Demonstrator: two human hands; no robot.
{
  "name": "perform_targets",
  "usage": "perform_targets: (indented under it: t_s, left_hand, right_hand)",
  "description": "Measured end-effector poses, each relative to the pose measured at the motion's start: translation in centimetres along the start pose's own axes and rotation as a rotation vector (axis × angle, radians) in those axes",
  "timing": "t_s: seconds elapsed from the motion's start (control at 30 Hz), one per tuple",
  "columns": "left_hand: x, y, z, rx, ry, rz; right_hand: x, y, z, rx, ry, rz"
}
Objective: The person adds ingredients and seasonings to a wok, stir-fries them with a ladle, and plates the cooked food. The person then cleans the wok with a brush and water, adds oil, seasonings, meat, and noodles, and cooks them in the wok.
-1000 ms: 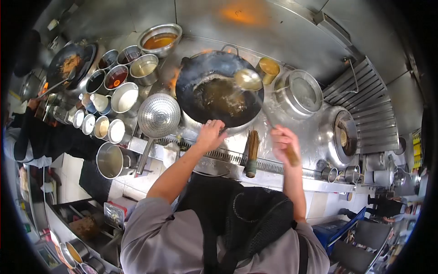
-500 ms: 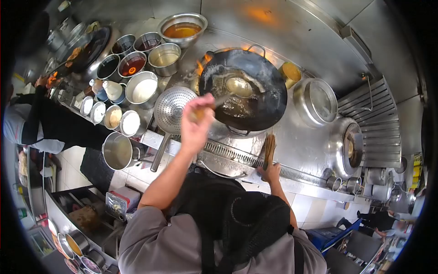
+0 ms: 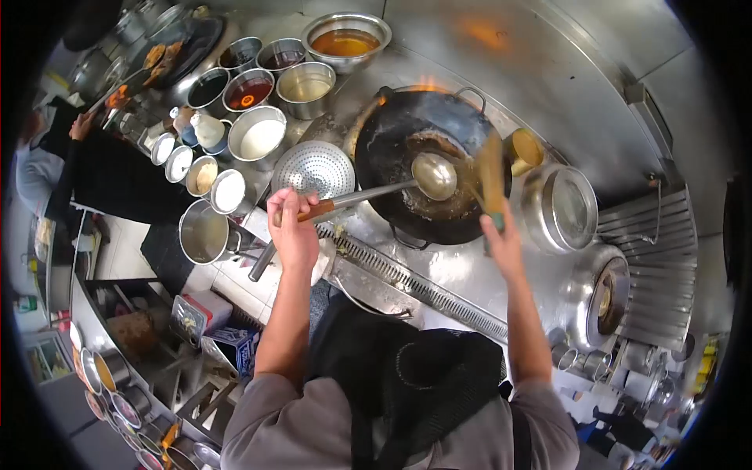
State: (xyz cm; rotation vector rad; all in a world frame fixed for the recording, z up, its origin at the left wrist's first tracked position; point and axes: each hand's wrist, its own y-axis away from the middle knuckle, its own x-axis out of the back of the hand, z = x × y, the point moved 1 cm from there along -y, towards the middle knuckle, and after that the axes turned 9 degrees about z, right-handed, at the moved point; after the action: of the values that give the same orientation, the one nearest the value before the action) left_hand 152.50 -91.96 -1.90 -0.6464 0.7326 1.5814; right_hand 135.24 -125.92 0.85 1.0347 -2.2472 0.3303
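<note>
My left hand (image 3: 295, 231) is wrapped round the wooden grip of a ladle (image 3: 434, 176), whose metal bowl hangs over the black wok (image 3: 392, 133). In my right hand (image 3: 504, 239) is a bamboo wok brush (image 3: 492, 176), upright and smeared by motion at the wok's right side. Dark wet residue shows in the bottom of the wok, and flames lick up behind its far rim. A perforated strainer (image 3: 313, 166) lies left of the wok, its handle running below my left hand.
Several metal pots of sauce and seasoning stand at the left, with a bowl of amber liquid (image 3: 346, 42) behind. A yellowish can (image 3: 525, 149) and a lidded steel pot (image 3: 568, 207) are on the right. A co-worker's hand (image 3: 81, 127) is at another wok, far left.
My right hand has lifted the brush from the counter's front edge to the wok. My left hand has drawn back left and down, and the ladle bowl has shifted toward the wok's right side.
</note>
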Motion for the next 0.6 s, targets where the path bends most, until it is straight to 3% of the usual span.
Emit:
perform_targets:
  t_s: [0.03,0.07,0.13,0.2,0.23,0.27,0.33,0.37,0.4,0.47,0.5,0.57,0.6]
  left_hand:
    - [-0.3,0.7,-0.3,-0.026,0.032,0.038]
    - [-0.3,1.1,-0.3,-0.034,0.07,0.066]
    - [-1.1,1.8,0.4,-0.056,0.073,0.082]
    - [-3.4,3.1,1.0,-0.104,-0.015,-0.092]
    - [-4.2,3.9,0.3,-0.19,-0.223,-0.161]
    - [-5.3,4.4,-0.2,-0.311,-0.268,-0.434]
    - [-7.2,5.3,-0.2,-0.326,-0.285,-0.655]
    - [-6.9,5.0,-0.2,-0.323,-0.286,-0.656]
    - [-6.3,4.3,-0.4,-0.277,-0.218,-0.609]
    - [-5.6,2.9,-0.2,-0.245,-0.13,-0.493]
    - [-5.2,2.5,-0.1,-0.224,-0.099,-0.474]
    - [-4.4,2.0,0.3,-0.202,-0.066,-0.459]
    - [-4.0,1.8,0.5,-0.202,-0.062,-0.347]
  right_hand:
    - [-2.8,-3.9,2.1,0.195,0.207,-0.12]
    - [-4.4,-6.6,5.5,0.576,0.328,-0.196]
    - [-4.1,-8.4,1.1,0.322,0.838,-0.505]
    - [-3.5,-10.0,0.1,0.423,1.07,-0.388]
    - [-4.1,-11.3,2.3,0.473,1.097,-0.337]
    - [-4.6,-10.7,2.1,0.476,1.095,-0.339]
    - [-6.1,-9.4,1.0,0.373,1.112,-0.391]
    - [-5.5,-9.5,-1.6,0.105,0.704,-0.653]
    - [-4.3,-9.1,-5.1,-0.269,0.323,-0.774]
    - [-4.9,-10.3,-3.0,-0.425,-0.079,-0.813]
    - [-4.8,-10.0,-2.1,-0.429,-0.082,-0.805]
    - [-4.8,-9.5,-0.2,-0.115,0.434,-0.603]
    - [-5.1,-12.0,3.5,0.445,0.78,-0.446]
